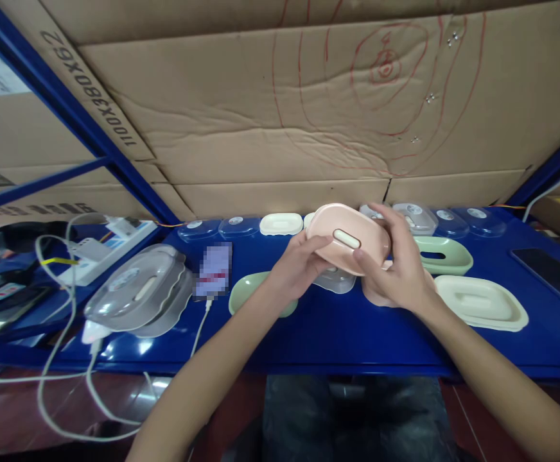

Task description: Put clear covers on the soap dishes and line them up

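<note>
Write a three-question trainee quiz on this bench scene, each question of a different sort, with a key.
1. True or false: both hands hold the pink soap box.
2. Which lies nearest the right hand?
A. the cream tray
B. the power strip
C. the stack of clear lids
3. Fill in: the blue shelf is backed by ____.

Key:
1. true: left hand and right hand grip it above the shelf.
2. A
3. cardboard
</note>
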### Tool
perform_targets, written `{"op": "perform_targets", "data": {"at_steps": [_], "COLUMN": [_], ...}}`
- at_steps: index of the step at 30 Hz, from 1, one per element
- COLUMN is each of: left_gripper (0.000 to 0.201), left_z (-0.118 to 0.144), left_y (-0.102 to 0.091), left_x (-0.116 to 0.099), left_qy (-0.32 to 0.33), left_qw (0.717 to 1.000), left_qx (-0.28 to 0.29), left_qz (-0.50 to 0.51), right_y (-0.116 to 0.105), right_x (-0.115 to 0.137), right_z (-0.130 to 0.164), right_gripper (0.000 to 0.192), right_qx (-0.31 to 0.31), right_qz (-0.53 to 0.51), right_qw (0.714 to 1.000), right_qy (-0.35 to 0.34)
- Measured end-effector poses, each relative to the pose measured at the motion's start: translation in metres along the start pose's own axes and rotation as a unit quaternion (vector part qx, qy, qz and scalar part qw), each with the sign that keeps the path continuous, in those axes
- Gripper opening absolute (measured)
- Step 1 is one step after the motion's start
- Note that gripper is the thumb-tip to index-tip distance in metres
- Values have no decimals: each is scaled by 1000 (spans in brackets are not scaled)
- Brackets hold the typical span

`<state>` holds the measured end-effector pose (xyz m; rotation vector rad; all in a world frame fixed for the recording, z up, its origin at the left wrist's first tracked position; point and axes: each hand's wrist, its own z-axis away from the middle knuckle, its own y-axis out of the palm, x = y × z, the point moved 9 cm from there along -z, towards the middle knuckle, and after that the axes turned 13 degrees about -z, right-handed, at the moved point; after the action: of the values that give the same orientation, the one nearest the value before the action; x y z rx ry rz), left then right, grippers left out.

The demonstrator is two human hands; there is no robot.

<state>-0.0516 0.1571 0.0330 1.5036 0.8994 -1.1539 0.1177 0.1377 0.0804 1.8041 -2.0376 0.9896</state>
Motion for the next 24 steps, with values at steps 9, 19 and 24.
{"op": "perform_targets", "data": {"at_steps": [9, 19, 24], "left_gripper": [59, 51, 41], "left_z": [-2, -2, -6], "left_y": [-5, -7, -16], "left_x": [-13, -14, -4], "left_qy": [41, 4, -27], "left_qw": [999, 992, 998], "left_qx": [2, 61, 22], "left_qz": [-36, -107, -60], "right_y": [-8, -7, -18], "right_x": [-36, -37, -31], "right_z": [-3, -2, -9], "right_gripper": [40, 48, 49], "right_qx": [-48, -22, 32], "right_qz": [-206, -168, -147], "right_qw": [965, 974, 977], "right_qy": [156, 153, 148]}}
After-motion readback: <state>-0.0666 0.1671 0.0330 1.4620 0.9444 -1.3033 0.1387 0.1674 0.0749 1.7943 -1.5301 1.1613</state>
